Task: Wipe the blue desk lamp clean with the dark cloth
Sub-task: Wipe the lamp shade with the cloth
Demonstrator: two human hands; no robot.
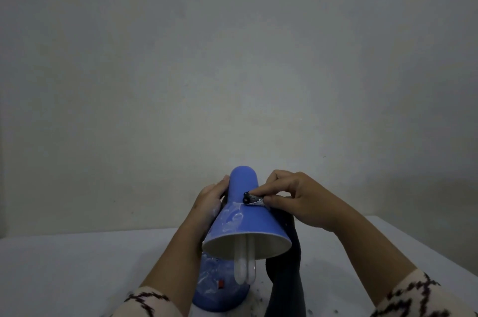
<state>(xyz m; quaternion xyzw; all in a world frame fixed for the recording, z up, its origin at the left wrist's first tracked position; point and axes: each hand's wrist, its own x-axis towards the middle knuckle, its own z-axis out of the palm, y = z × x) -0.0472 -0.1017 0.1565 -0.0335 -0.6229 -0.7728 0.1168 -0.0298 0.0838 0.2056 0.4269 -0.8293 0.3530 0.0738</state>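
The blue desk lamp stands on a white table, its shade tilted toward me with a white bulb sticking out. White smears cover the left of the shade and the base. My left hand grips the shade's neck from the left. My right hand pinches a bunched corner of the dark cloth against the upper right of the shade. The remainder of the cloth hangs down to the table on the lamp's right.
The white table runs left and right, its far edge against a plain pale wall. Dark crumbs lie scattered near the lamp base. A red switch sits on the base.
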